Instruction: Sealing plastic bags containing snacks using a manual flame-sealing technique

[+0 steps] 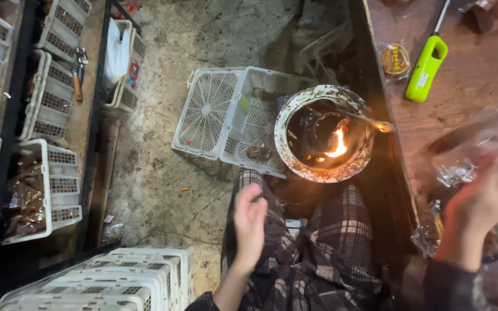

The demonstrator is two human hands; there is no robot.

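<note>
Blurrily, right hand [482, 198] touches crinkled clear plastic bags [462, 167] on brown wooden table [468, 80], grip unclear; left hand [250, 222] hovers, fingers spread, empty.

There is just one view. The camera sits on the person's head and looks almost straight down. It is close to the lap and the left hand [249, 222]. The floor [162, 173] lies farther below. The worktop [462, 109] runs along the right edge.

A bowl [324, 133] sits between the crate [231, 118] on its left and the table [468, 86] on its right.
</note>
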